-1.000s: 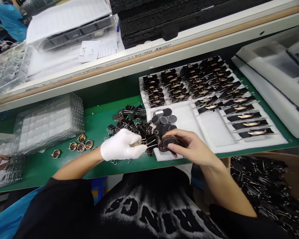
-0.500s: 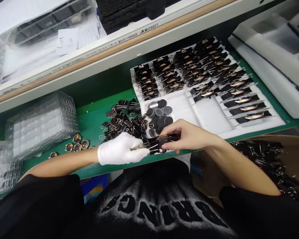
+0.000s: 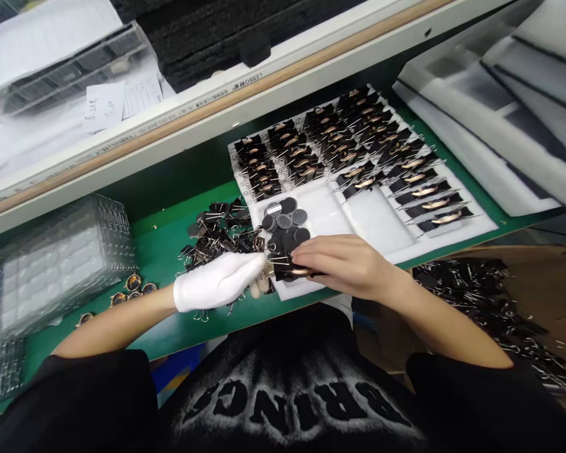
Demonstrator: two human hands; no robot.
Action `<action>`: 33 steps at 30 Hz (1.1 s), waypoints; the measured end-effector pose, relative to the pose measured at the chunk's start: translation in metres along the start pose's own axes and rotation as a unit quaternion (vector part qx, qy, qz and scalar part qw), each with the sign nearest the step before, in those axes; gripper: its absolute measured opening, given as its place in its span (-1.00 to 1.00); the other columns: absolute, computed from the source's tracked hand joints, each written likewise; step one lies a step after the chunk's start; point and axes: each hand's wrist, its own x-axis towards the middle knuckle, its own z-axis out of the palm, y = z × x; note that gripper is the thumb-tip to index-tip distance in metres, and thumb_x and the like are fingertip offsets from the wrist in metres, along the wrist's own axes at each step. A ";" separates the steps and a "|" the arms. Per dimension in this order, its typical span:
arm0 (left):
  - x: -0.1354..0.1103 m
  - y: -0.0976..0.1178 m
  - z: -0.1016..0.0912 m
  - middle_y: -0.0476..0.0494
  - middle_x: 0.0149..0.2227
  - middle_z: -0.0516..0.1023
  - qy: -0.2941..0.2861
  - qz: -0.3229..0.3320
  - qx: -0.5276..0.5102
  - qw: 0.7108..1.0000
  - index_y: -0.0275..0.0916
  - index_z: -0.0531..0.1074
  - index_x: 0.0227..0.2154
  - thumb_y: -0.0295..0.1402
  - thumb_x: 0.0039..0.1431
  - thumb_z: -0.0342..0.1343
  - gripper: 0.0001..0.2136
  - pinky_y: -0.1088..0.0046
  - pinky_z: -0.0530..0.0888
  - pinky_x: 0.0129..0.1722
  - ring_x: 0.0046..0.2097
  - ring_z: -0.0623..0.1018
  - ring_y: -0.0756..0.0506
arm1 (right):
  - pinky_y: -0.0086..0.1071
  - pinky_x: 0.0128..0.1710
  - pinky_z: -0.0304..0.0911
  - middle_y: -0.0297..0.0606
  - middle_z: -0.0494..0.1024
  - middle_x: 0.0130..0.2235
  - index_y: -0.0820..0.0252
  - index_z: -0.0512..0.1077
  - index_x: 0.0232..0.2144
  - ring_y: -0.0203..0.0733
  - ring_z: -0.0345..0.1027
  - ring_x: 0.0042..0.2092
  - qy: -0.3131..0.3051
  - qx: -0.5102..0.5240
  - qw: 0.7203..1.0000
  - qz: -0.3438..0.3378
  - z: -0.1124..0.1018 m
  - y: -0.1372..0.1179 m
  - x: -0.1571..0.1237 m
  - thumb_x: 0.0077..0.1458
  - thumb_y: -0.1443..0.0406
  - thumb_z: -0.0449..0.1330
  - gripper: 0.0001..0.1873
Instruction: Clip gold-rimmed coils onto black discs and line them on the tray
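My left hand point(image 3: 224, 281), in a white glove, pinches the wire handles of a black binder clip point(image 3: 283, 272) over the front edge of the foam. My bare right hand point(image 3: 351, 264) closes around the other side of a gold-rimmed watch case point(image 3: 302, 272), which sits at the clip's jaws. My right fingers partly hide the case. Just behind the hands, several round black discs point(image 3: 290, 228) lie on the white foam sheet point(image 3: 321, 204). A heap of loose black binder clips point(image 3: 217, 236) is beside my left hand.
Rows of clipped gold-rimmed pieces point(image 3: 330, 148) stand on the foam. Clear plastic trays point(image 3: 61, 251) are stacked at left, near several watch cases point(image 3: 133, 282). White foam sheets point(image 3: 481, 119) lean at right. Below, a cardboard box point(image 3: 547, 302) holds more clips. A shelf edge point(image 3: 183, 116) crosses behind.
The view has shifted to the right. My right hand has turned over, its back now facing up, and the gold rim shows edge-on at the clip. My left hand still pinches the clip handles.
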 end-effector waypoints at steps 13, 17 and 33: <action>0.132 0.048 0.006 -0.04 -0.46 0.53 0.204 0.045 0.220 0.953 -0.21 0.34 -0.42 -0.08 0.32 0.07 -0.69 0.44 0.30 -0.44 -0.42 0.47 -0.03 | 0.00 0.11 0.39 0.06 0.52 0.07 0.21 0.41 0.16 0.09 0.43 0.13 0.450 -0.317 0.817 0.173 0.026 0.058 -0.087 0.32 0.34 0.13 -0.62; 0.190 0.057 0.023 -0.10 -0.40 0.55 0.225 0.018 0.336 0.915 -0.25 0.39 -0.23 -0.12 0.37 0.01 -0.73 0.38 0.33 -0.36 -0.35 0.54 -0.10 | -0.10 0.04 0.31 -0.06 0.62 -0.02 0.18 0.50 0.01 0.01 0.51 0.03 0.412 -0.318 0.834 0.183 0.050 0.067 -0.090 0.31 0.37 0.14 -0.74; 0.224 0.071 0.048 -0.47 -0.05 0.52 0.228 -0.016 0.470 0.852 -0.37 0.42 0.00 -0.20 0.42 -0.04 -0.67 0.19 0.42 -0.10 -0.01 0.58 -0.36 | -0.16 0.03 0.16 -0.17 0.70 -0.12 0.16 0.57 -0.10 -0.03 0.54 0.03 0.386 -0.309 0.845 0.203 0.052 0.066 -0.088 0.31 0.39 0.13 -0.76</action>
